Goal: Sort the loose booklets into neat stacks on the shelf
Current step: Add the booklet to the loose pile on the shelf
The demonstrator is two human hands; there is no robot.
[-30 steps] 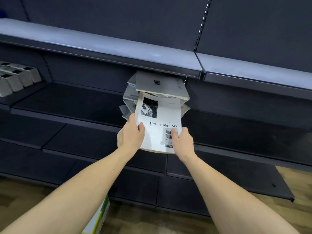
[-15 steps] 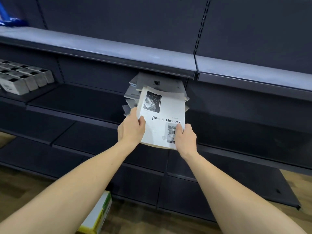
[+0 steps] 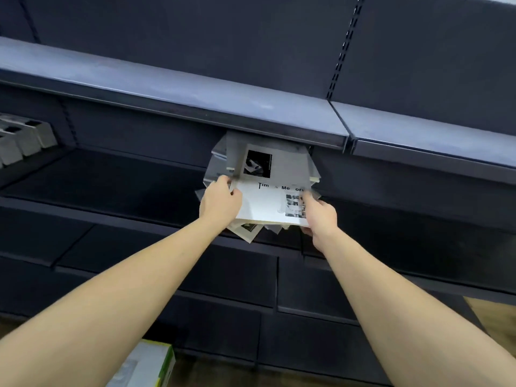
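A white booklet (image 3: 266,201) with black photos and a printed title lies on top of a loose, fanned pile of booklets (image 3: 223,163) on the dark middle shelf (image 3: 117,185). My left hand (image 3: 220,203) grips the top booklet's left edge, thumb on the cover. At its lower right corner my right hand (image 3: 319,216) pinches it, fingers on the printed photo. Corners of other booklets (image 3: 247,231) stick out below the top one over the shelf's front edge. The pile's far part is hidden under the upper shelf.
A grey upper shelf (image 3: 167,88) overhangs the pile closely. Grey boxes (image 3: 22,138) stand in a row at the far left of the middle shelf. Lower dark shelves (image 3: 195,275) step out beneath. A white and green carton (image 3: 145,367) sits on the wooden floor.
Both hands have pushed the top booklet forward onto the pile, so it now lies flatter and further under the upper shelf. The camera has moved closer and tilted.
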